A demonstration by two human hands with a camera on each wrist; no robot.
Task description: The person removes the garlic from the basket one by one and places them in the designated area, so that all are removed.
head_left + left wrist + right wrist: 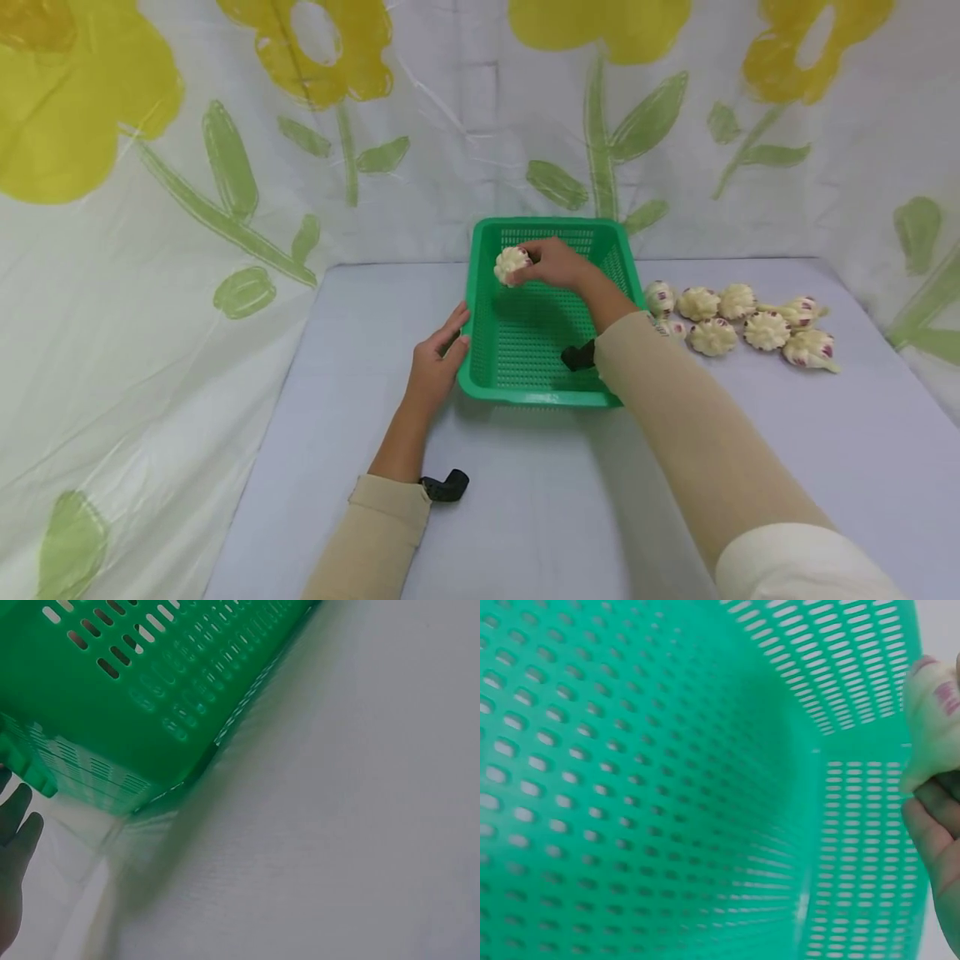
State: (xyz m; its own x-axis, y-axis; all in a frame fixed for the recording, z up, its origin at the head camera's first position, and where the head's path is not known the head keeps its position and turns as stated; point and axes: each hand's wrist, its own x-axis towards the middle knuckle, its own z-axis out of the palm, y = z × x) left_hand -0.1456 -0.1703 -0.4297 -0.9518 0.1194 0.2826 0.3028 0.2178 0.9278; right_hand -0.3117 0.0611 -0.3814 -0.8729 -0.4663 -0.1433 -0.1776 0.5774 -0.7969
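A green plastic basket (547,397) with slotted walls stands on the table. My left hand (437,360) is at its left side, with the fingertips and thumb against the rim. In the left wrist view the left fingers (22,829) look fairly straight beside the basket's outer wall (82,712). Over the inside of the basket, toward its far left corner, my right hand (558,264) pinches a garlic bulb (512,266). The right wrist view shows that pale bulb with purple patches at its right edge, with part of the right hand (941,840) beneath it.
Several more garlic bulbs (713,336) lie in two rough rows right of the basket, some partly behind the right sleeve (675,408). A white sheet with painted yellow flowers (457,167) hangs behind the pale table (517,500). Dark wrist cameras (447,486) sit on both wrists.
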